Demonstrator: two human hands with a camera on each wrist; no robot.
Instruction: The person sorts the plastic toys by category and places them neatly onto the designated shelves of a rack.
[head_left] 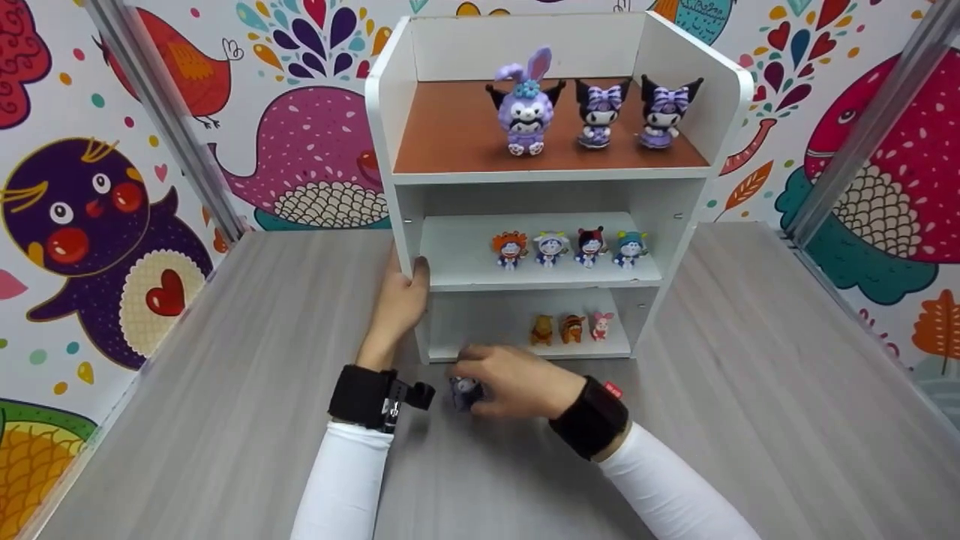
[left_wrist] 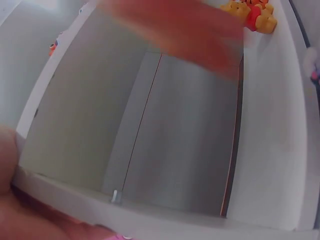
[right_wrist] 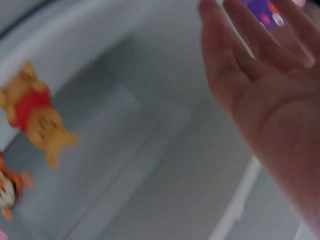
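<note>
My left hand (head_left: 403, 300) grips the front edge of the left side panel of a white toy shelf (head_left: 525, 286), thumb at the front and fingers outside. In the left wrist view the fingers (left_wrist: 45, 217) wrap that panel. My right hand (head_left: 517, 381) hovers before the lowest tier, its fingers around a small grey-blue figurine (head_left: 465, 392) close to the table. In the right wrist view the right hand's fingers (right_wrist: 265, 45) look fairly straight; the thumb is out of frame. A Pooh figurine (head_left: 541, 330), a Tigger figurine (head_left: 572, 328) and a Piglet figurine (head_left: 601, 325) stand on the lowest tier.
Several small blue-and-white figurines (head_left: 550, 248) in coloured hats stand on the middle tier. On the brown top tier stand a purple bunny-eared figurine (head_left: 526, 109) and two black-eared ones. The grey table (head_left: 247, 420) meets illustrated walls (head_left: 319, 150) and metal posts (head_left: 169, 112).
</note>
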